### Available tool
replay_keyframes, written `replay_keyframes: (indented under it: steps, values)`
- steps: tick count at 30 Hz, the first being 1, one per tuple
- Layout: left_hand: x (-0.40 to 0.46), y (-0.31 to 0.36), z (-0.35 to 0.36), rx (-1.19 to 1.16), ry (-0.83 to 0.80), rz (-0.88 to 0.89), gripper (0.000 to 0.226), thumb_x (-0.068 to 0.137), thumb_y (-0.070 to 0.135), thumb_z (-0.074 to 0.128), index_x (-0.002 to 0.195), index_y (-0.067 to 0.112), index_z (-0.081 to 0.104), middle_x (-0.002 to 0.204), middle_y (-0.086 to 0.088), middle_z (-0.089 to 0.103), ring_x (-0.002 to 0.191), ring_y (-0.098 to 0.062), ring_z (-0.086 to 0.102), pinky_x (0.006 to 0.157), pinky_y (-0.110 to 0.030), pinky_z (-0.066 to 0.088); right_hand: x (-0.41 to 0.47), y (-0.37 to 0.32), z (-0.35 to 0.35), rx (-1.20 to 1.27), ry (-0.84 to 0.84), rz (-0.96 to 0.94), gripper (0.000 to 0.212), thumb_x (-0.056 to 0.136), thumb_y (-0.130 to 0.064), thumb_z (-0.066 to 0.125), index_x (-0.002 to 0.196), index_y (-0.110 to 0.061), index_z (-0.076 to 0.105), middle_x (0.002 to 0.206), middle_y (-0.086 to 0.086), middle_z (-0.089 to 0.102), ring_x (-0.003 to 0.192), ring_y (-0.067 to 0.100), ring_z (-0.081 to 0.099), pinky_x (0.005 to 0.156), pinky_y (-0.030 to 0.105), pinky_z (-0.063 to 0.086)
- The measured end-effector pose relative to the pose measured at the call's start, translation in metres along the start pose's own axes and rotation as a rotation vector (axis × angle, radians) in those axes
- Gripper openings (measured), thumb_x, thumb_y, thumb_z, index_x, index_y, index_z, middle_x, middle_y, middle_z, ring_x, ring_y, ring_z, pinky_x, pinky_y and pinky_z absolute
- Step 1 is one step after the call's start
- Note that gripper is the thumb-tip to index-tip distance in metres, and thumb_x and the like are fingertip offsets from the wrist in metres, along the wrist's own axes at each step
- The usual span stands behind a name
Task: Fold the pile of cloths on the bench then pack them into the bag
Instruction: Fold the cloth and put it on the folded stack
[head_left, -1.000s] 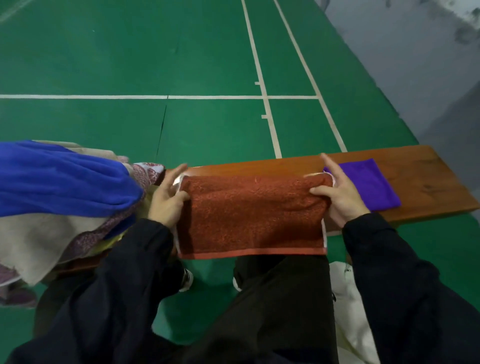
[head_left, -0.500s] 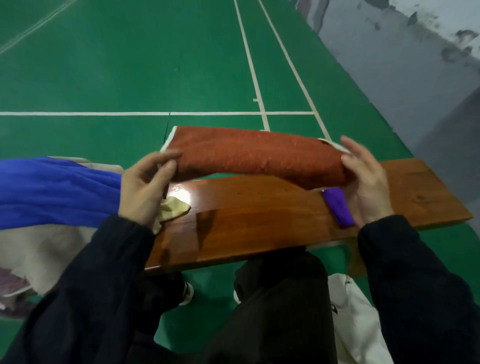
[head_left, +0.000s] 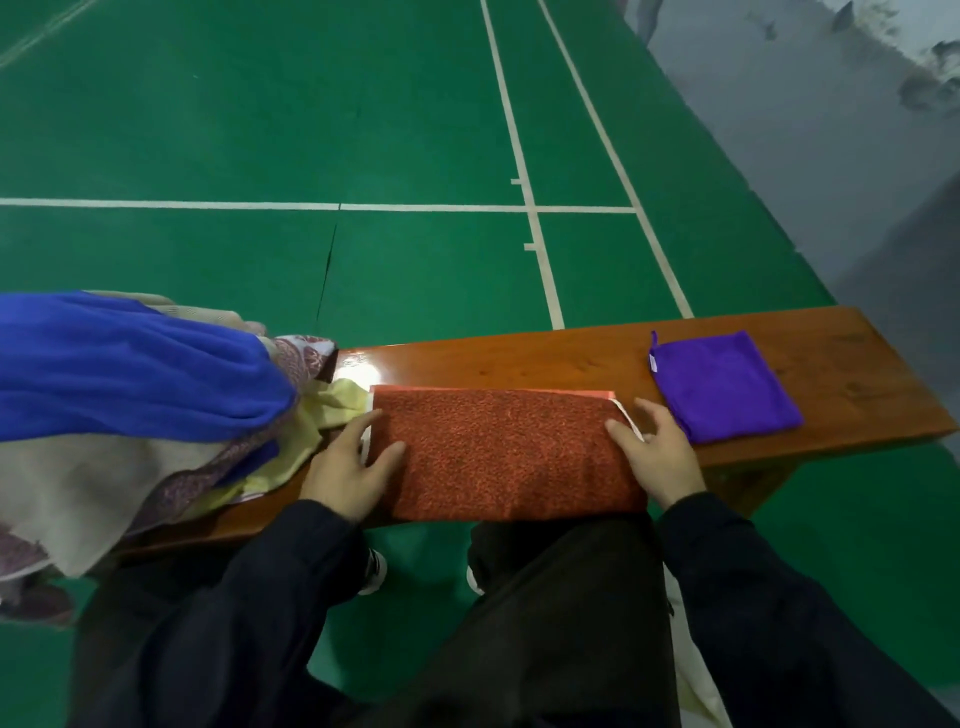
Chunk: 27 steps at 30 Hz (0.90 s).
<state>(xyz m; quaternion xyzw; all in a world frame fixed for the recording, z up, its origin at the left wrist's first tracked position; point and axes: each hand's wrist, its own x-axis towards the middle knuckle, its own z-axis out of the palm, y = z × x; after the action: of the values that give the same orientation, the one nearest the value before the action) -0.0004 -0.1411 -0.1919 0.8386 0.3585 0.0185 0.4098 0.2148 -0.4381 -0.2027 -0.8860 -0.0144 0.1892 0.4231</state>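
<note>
On a glossy brown wooden bench standing on a green sports-court floor with white lines, a person in dark sleeves is pressing a folded rust-orange terry towel flat, its near edge lying along the front of the bench. The left hand is lying open, fingers spread, on the towel's left end, while the right hand is resting open and flat at the right end, beside a white trim strip; neither hand is gripping the fabric. Just beside the right hand, a folded purple square cloth is lying flat toward the bench's right end. At the left end, a heaped pile of unfolded cloths is sitting with a blue fleece on top, over beige, patterned and pale yellow pieces. A white fabric bag is partly showing beside the person's right leg.
</note>
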Motion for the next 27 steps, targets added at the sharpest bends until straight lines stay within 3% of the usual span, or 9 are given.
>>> replay_keyframes:
  steps: [2,4,6,8,15,19,21,24,27]
  values:
    - [0.013,0.005,0.004,-0.136,0.004,-0.026,0.017,0.093,0.019,0.069,0.106,0.030,0.070,0.115,0.001,0.067,0.109,-0.018,0.064,0.087,-0.023,0.046,0.009,-0.002,0.004,0.093,-0.045,-0.020,0.062,0.085,-0.039,0.076,0.142,-0.028,0.054,0.126,0.003,0.065,0.114,0.024,0.063,0.106,0.049,0.049]
    - [0.018,0.004,0.007,-0.192,-0.004,-0.040,0.028,0.090,0.001,0.064,0.090,0.027,0.073,0.109,-0.004,0.071,0.089,-0.012,0.065,0.072,-0.013,0.045,0.012,0.002,0.007,0.169,-0.037,-0.037,0.054,0.089,-0.018,0.073,0.140,-0.027,0.059,0.133,0.000,0.063,0.119,0.021,0.062,0.109,0.049,0.048]
    - [0.013,0.000,0.008,-0.168,-0.018,-0.033,0.034,0.088,-0.004,0.060,0.106,0.019,0.075,0.115,-0.006,0.071,0.088,-0.009,0.063,0.072,-0.012,0.046,0.008,0.006,0.005,0.184,0.011,-0.054,0.048,0.093,-0.013,0.067,0.138,-0.027,0.062,0.131,0.000,0.066,0.116,0.017,0.064,0.108,0.047,0.049]
    - [0.008,-0.005,0.010,-0.162,-0.027,-0.010,0.044,0.087,-0.004,0.058,0.123,0.019,0.070,0.123,-0.004,0.067,0.101,-0.013,0.062,0.082,-0.020,0.048,0.003,0.008,0.004,0.175,0.053,-0.090,0.041,0.098,-0.013,0.063,0.137,-0.025,0.063,0.130,-0.004,0.066,0.119,0.013,0.062,0.110,0.042,0.047]
    - [-0.004,0.001,0.007,-0.261,0.017,0.092,0.060,0.089,-0.006,0.057,0.141,0.025,0.055,0.134,0.007,0.055,0.118,-0.014,0.059,0.097,-0.024,0.046,0.001,0.002,0.013,0.243,0.170,-0.156,0.033,0.098,-0.015,0.062,0.128,-0.029,0.067,0.125,-0.008,0.069,0.116,0.010,0.064,0.106,0.035,0.049]
    - [-0.001,0.015,0.001,-0.291,0.076,0.124,0.057,0.093,-0.008,0.055,0.144,0.017,0.052,0.139,0.009,0.047,0.127,-0.005,0.047,0.092,0.002,0.033,0.007,-0.012,0.016,0.258,0.214,-0.205,0.028,0.098,-0.015,0.064,0.122,-0.028,0.068,0.119,-0.009,0.071,0.112,0.008,0.065,0.102,0.032,0.052]
    - [0.006,0.017,0.002,-0.246,0.090,0.143,0.055,0.094,-0.007,0.054,0.145,0.013,0.050,0.141,0.006,0.047,0.128,-0.003,0.041,0.091,0.006,0.028,0.010,-0.013,0.019,0.196,0.249,-0.190,0.023,0.098,-0.016,0.063,0.117,-0.026,0.069,0.113,-0.008,0.072,0.109,0.011,0.067,0.099,0.035,0.054]
    - [0.018,0.007,0.007,0.008,0.034,0.113,0.057,0.093,0.007,0.059,0.148,0.017,0.048,0.155,-0.007,0.042,0.138,-0.017,0.041,0.110,-0.019,0.030,0.012,-0.012,0.022,-0.045,0.252,-0.104,0.024,0.094,-0.021,0.064,0.117,-0.025,0.068,0.113,-0.001,0.071,0.108,0.025,0.066,0.095,0.039,0.052]
    - [0.012,-0.002,0.015,0.296,0.121,0.170,0.059,0.092,0.025,0.061,0.148,0.021,0.046,0.161,-0.012,0.030,0.141,-0.037,0.036,0.115,-0.047,0.032,0.003,-0.018,0.023,-0.276,0.340,-0.178,0.045,0.090,-0.027,0.064,0.135,-0.024,0.058,0.134,0.003,0.057,0.123,0.025,0.055,0.104,0.043,0.046]
